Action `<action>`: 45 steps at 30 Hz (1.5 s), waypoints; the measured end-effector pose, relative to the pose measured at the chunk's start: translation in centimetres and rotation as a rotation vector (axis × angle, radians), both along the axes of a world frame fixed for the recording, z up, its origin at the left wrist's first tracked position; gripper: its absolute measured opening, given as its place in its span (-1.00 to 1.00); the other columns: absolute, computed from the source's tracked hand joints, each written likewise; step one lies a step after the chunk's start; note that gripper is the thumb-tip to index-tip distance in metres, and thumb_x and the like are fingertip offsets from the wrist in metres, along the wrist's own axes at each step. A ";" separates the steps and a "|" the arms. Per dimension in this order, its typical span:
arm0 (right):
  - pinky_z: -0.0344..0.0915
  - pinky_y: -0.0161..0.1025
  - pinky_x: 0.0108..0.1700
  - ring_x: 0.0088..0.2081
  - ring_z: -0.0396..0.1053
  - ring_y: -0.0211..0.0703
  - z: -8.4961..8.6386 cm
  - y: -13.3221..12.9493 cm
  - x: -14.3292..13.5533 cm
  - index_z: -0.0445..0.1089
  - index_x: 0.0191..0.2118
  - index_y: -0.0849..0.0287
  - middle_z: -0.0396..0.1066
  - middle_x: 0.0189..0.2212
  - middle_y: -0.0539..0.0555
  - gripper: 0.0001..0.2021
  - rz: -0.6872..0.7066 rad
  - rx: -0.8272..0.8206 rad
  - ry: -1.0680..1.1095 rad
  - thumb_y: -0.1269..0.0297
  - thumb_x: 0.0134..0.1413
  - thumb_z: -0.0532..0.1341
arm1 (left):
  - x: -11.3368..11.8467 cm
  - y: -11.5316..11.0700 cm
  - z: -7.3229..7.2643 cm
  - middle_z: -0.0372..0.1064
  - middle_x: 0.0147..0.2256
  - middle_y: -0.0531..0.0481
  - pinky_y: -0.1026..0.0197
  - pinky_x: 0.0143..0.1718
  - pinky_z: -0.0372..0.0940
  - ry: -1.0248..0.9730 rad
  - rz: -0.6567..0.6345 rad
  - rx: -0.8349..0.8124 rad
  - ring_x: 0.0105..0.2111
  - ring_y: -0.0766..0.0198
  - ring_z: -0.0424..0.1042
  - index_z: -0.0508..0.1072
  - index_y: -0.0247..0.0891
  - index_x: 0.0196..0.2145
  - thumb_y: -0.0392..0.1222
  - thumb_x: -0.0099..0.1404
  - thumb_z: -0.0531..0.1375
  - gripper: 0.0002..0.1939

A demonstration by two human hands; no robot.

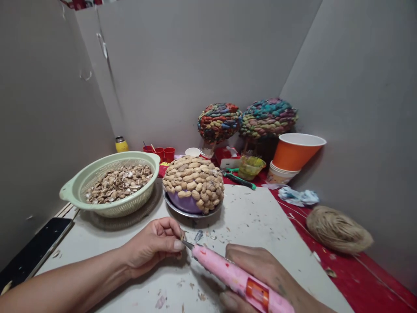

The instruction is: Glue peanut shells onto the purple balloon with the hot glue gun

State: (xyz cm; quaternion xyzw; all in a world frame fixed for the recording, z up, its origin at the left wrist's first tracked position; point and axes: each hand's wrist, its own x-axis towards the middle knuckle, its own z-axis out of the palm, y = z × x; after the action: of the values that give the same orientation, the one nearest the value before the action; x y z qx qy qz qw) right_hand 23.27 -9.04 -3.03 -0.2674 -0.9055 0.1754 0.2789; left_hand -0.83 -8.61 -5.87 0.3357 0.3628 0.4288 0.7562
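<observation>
My left hand (156, 243) is closed in a pinch on a small piece of peanut shell (183, 237), mostly hidden by the fingers. My right hand (263, 267) grips a pink hot glue gun (221, 265), its metal nozzle pointing left at the shell piece, seemingly touching it. Just beyond my hands stands a purple rounded form (185, 202), largely covered with peanut shells (192, 176). It rests in a shallow metal dish (176, 209). To the left, a pale green colander (73, 191) holds loose shells (119, 184).
A black phone (35, 248) lies left. Behind are red cups (169, 154), a yellow bottle (121, 144), two colourful shell-covered balls (220, 121), green-handled pliers (243, 181) and a glass bowl (250, 167). Right are an orange paper bucket (293, 154), a cloth (298, 196) and twine (337, 229).
</observation>
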 end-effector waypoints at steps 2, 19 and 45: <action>0.11 -0.29 -0.50 -0.56 0.19 -0.23 -0.5 0.3 0.1 0.23 -0.43 0.14 0.21 -0.56 -0.02 -0.82 0.072 -0.035 -0.021 0.23 0.18 0.13 | 0.0 0.0 0.0 0.39 -0.49 0.05 0.36 -0.46 0.31 0.006 -0.003 0.003 -0.55 0.44 0.35 0.45 -0.35 -0.44 -0.34 -0.08 0.45 -0.73; -0.10 -0.30 -0.61 -0.67 0.02 -0.33 -2.3 0.9 -0.1 0.13 -0.57 0.15 0.07 -0.68 -0.07 -0.64 -0.004 0.165 0.096 0.15 0.23 0.02 | 0.0 -0.1 0.4 0.43 -0.45 0.04 0.35 -0.39 0.32 -0.020 -0.052 0.007 -0.50 0.40 0.42 0.43 -0.33 -0.44 -0.38 0.00 0.41 -0.78; -0.09 -0.28 -0.55 -0.62 0.04 -0.31 -2.8 0.9 0.2 0.16 -0.50 0.15 0.12 -0.62 -0.07 -0.66 -0.022 0.054 0.040 0.08 0.25 0.06 | 0.0 -0.1 0.8 0.38 -0.46 0.08 0.34 -0.38 0.34 0.006 -0.022 0.011 -0.51 0.43 0.38 0.43 -0.33 -0.46 -0.37 -0.05 0.43 -0.75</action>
State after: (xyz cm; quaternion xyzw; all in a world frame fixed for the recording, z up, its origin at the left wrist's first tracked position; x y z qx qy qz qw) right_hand 23.50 -8.17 -5.84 -0.2663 -0.9011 0.1533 0.3060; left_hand -0.87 -8.72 -5.11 0.3452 0.3591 0.4214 0.7578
